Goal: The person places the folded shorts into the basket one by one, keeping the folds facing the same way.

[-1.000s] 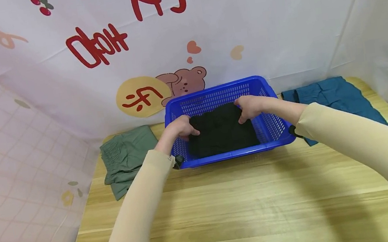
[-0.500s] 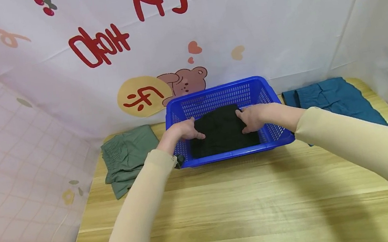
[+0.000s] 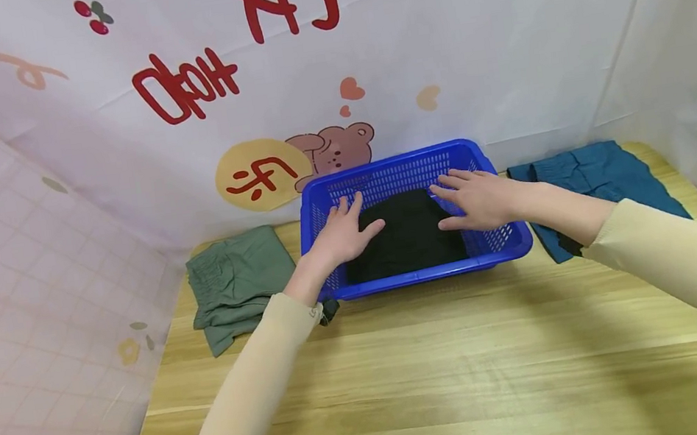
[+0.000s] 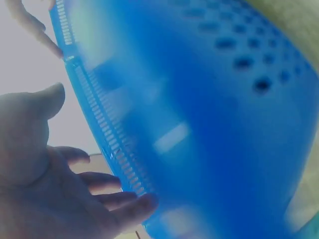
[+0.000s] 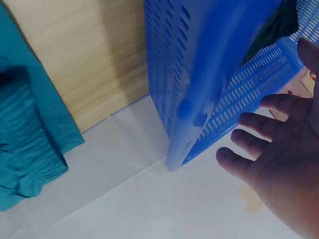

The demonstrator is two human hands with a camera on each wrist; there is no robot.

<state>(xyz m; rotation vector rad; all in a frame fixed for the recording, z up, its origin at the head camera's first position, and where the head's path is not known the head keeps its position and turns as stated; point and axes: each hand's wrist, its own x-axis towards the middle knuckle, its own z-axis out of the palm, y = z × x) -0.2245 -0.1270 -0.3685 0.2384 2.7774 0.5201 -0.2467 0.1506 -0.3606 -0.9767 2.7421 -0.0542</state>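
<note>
Black folded cloth garment (image 3: 414, 238) lies flat inside the blue perforated plastic basket (image 3: 411, 278), seemingly folded so that it sits within the walls, while the left hand (image 3: 343, 234) and right hand (image 3: 478, 199) hang over its two sides, fingers spread and gripping nothing. Outward, on the pale wooden tabletop (image 3: 450, 367), folded grey-green cloth shorts (image 3: 239, 274) lie left of the basket and a folded teal-blue cloth garment (image 3: 606, 170) right, each probably kept within easy reach. Half a second ago, thumbs and fingers were at the black garment's side edges; now both hands have let go.
</note>
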